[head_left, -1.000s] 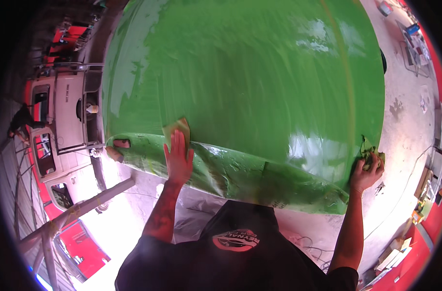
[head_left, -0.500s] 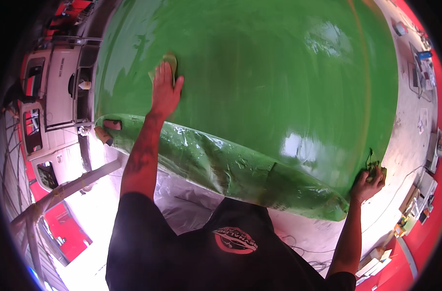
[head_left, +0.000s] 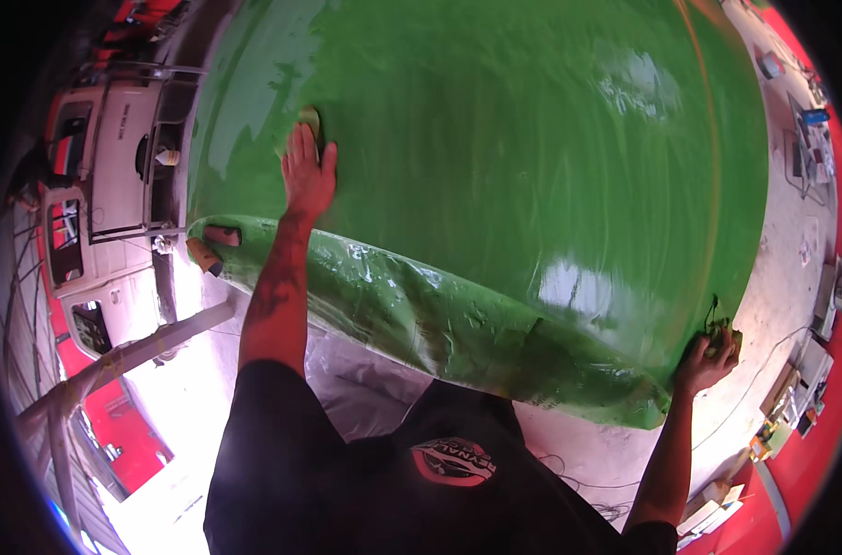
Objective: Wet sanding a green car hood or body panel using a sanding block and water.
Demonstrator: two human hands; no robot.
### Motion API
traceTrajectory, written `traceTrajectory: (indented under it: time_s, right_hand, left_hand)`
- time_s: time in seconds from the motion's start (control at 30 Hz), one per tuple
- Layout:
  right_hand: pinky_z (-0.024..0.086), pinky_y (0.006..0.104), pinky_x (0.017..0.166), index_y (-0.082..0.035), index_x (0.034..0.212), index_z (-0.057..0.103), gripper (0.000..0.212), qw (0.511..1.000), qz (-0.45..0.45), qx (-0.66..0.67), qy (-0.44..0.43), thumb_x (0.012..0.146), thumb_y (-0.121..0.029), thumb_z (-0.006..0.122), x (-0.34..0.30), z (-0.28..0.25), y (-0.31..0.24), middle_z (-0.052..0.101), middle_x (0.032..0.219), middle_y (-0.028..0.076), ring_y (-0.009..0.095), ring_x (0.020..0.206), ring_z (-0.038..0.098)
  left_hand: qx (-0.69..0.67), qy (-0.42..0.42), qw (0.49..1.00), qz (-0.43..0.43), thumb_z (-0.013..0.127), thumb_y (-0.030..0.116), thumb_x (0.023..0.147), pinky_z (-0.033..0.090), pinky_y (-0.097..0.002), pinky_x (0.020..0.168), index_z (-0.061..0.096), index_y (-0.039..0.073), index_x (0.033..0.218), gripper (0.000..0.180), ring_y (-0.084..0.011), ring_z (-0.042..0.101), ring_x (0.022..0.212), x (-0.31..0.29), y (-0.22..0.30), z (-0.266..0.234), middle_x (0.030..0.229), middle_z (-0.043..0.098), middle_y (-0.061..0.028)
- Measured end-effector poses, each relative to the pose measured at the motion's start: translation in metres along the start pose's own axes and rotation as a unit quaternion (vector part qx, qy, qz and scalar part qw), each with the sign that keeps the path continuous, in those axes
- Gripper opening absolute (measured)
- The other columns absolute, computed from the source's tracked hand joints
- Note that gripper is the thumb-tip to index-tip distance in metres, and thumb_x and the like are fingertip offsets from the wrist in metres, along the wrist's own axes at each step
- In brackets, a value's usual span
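A large, wet green panel (head_left: 495, 157) fills most of the view, with a curved lip along its near side. On its left part my left hand (head_left: 308, 174) presses a thin yellowish-green sanding sheet (head_left: 311, 118) down. The fingers lie close together over the sheet, the thumb apart, and most of the sheet is hidden. My right hand (head_left: 707, 363) grips a crumpled greenish cloth or sponge (head_left: 719, 335) at the panel's right edge; its exact kind is unclear. Two small blocks, one pinkish (head_left: 223, 235) and one tan (head_left: 204, 257), rest at the near left corner.
A wooden beam (head_left: 153, 347) slants at the left, before pale vehicle body parts (head_left: 116, 157). Grey plastic sheeting (head_left: 356, 379) hangs below the panel. On the right floor run thin cables (head_left: 754, 384), with boxes and papers (head_left: 712, 513) near a red wall.
My left hand has slid slightly left and down with the sheet. The whole view has shifted a little, the panel appearing lower and to the right. My right hand keeps its hold.
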State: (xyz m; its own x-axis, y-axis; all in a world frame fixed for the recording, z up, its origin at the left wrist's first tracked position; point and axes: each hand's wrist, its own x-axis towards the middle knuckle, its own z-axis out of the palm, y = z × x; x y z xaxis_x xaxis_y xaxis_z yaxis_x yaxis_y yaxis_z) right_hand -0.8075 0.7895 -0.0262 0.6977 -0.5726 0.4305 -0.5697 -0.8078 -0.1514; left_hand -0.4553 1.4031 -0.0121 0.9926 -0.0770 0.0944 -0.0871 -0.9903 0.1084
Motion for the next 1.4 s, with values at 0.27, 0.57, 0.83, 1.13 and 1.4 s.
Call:
traceTrajectory:
  time_s: [0.27, 0.57, 0.83, 1.13, 1.4]
  right_hand:
    - [0.042, 0.0475, 0.095, -0.010, 0.116, 0.063, 0.037, 0.999, 0.007, -0.032, 0.012, 0.082, -0.025, 0.060, 0.000, -0.007, 0.011, 0.052, 0.121, 0.017, 0.036, 0.115, 0.052]
    - [0.044, 0.0474, 0.092, -0.011, 0.116, 0.063, 0.037, 1.000, 0.016, -0.013, -0.003, 0.082, -0.027, 0.060, -0.002, 0.003, 0.003, 0.052, 0.120, 0.017, 0.036, 0.113, 0.053]
    - [0.045, 0.0476, 0.091, -0.011, 0.116, 0.064, 0.037, 0.999, 0.018, -0.033, 0.012, 0.082, -0.027, 0.060, -0.002, -0.002, 0.015, 0.052, 0.119, 0.016, 0.035, 0.112, 0.053]
    - [0.044, 0.0464, 0.092, -0.012, 0.114, 0.064, 0.036, 0.999, 0.032, -0.009, 0.009, 0.080, -0.022, 0.061, -0.001, 0.000, 0.000, 0.052, 0.118, 0.015, 0.035, 0.112, 0.053]
    - [0.043, 0.0465, 0.092, -0.010, 0.115, 0.063, 0.037, 0.999, 0.016, -0.045, 0.017, 0.080, -0.023, 0.061, -0.002, -0.006, 0.011, 0.051, 0.120, 0.016, 0.035, 0.113, 0.052]
  left_hand:
    - [-0.036, -0.034, 0.998, 0.036, 0.040, 0.041, 0.100, 0.016, -0.0509, 0.116, 0.019, 0.001, 0.150, 0.068, -0.0378, 0.013, 0.146, -0.110, 0.054, -0.005, 0.157, 0.016, -0.0208]
    - [-0.001, -0.013, 0.975, -0.222, 0.031, 0.053, 0.099, 0.015, -0.0509, 0.116, 0.016, 0.001, 0.151, 0.075, -0.0368, 0.015, 0.146, -0.002, -0.033, 0.003, 0.157, 0.017, -0.0216]
    - [-0.033, -0.071, 0.995, 0.059, 0.044, 0.045, 0.097, 0.015, -0.0531, 0.116, 0.017, -0.001, 0.150, 0.075, -0.0381, 0.016, 0.145, -0.135, 0.135, -0.005, 0.156, 0.017, -0.0231]
    - [-0.014, 0.025, 0.989, -0.147, 0.035, 0.052, 0.099, 0.017, -0.0515, 0.116, 0.022, -0.001, 0.149, 0.074, -0.0358, 0.017, 0.145, -0.032, 0.013, 0.008, 0.156, 0.022, -0.0199]
    - [-0.017, -0.093, 0.991, 0.092, 0.055, 0.046, 0.091, 0.016, -0.0544, 0.116, 0.017, -0.001, 0.150, 0.084, -0.0403, 0.018, 0.144, -0.098, 0.100, -0.010, 0.155, 0.019, -0.0216]
